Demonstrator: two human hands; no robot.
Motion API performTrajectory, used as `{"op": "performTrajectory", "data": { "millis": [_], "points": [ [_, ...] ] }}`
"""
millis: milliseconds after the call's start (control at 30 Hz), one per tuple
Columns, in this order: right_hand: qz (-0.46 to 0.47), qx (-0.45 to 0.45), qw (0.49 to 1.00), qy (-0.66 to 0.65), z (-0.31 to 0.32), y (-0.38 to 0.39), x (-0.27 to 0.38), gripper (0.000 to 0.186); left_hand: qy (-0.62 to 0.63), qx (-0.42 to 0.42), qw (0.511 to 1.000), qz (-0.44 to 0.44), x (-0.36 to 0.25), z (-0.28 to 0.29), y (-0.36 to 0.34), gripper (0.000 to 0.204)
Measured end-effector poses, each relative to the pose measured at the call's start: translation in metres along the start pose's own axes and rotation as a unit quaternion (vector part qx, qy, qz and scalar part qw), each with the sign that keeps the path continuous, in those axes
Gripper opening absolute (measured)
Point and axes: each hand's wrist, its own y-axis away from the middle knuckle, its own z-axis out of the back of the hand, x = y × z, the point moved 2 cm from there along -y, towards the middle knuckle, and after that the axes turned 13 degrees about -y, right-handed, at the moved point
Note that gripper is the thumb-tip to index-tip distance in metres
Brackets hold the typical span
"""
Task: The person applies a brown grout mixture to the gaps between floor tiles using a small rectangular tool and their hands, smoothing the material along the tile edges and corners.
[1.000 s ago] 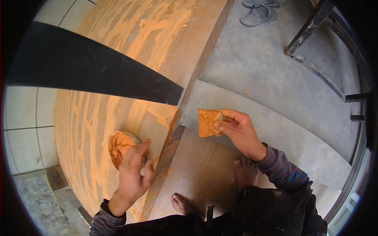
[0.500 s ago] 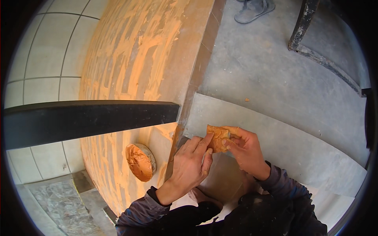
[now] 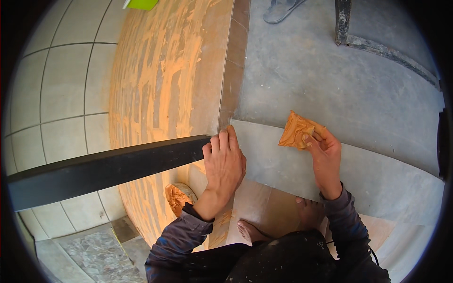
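A crumpled, folded sheet point(image 3: 294, 130) smeared with orange is pinched between the thumb and fingers of my right hand point(image 3: 325, 153), above the grey step. I cannot make out its material. My left hand point(image 3: 222, 162) lies at the edge of the tiled ledge point(image 3: 207, 101), beside the end of a black beam point(image 3: 113, 163). Its fingers are stretched forward, with orange on a fingertip, and nothing shows in them. Left of my forearm sits a round tub point(image 3: 178, 198) of orange paste, partly covered by the sleeve. Orange streaks run along the ledge.
Pale wall tiles point(image 3: 66, 80) border the ledge on the left. A grey step point(image 3: 373, 174) drops from the grey floor point(image 3: 302, 70). A sandal point(image 3: 281, 12), a dark metal frame point(image 3: 343, 23) and a green object point(image 3: 143, 4) are at the far side. My bare feet are below.
My hands have parted. The left let go of the orange sheet and moved to the ledge edge by the beam; the right carried the sheet right and farther away. The view has shifted.
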Motion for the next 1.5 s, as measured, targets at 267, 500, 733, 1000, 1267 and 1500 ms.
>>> {"op": "performTrajectory", "data": {
  "millis": [267,500,733,1000,1267,1500],
  "points": [
    [0.000,0.024,1.000,-0.007,0.016,-0.023,-0.020,0.036,-0.151,0.023,0.988,-0.005,0.004,-0.053,-0.041,0.073],
    [0.009,0.037,0.999,0.000,0.020,-0.038,-0.031,0.036,-0.133,0.026,0.991,-0.012,0.019,-0.066,-0.060,0.073],
    [-0.005,0.036,0.999,0.000,0.015,-0.039,-0.039,0.037,-0.169,0.034,0.985,-0.030,0.030,-0.082,-0.057,0.070],
    [-0.026,0.033,0.999,-0.013,0.002,-0.033,-0.044,0.037,-0.236,0.077,0.966,-0.068,0.033,-0.078,-0.039,0.054],
    [-0.040,0.056,0.997,-0.038,-0.020,-0.021,-0.058,0.038,-0.135,0.039,0.987,-0.081,0.040,-0.057,-0.025,0.051],
    [-0.042,0.062,0.996,-0.053,-0.002,-0.026,-0.059,0.040,-0.016,-0.017,1.000,0.015,0.037,-0.053,-0.069,0.043]
  ]
}}
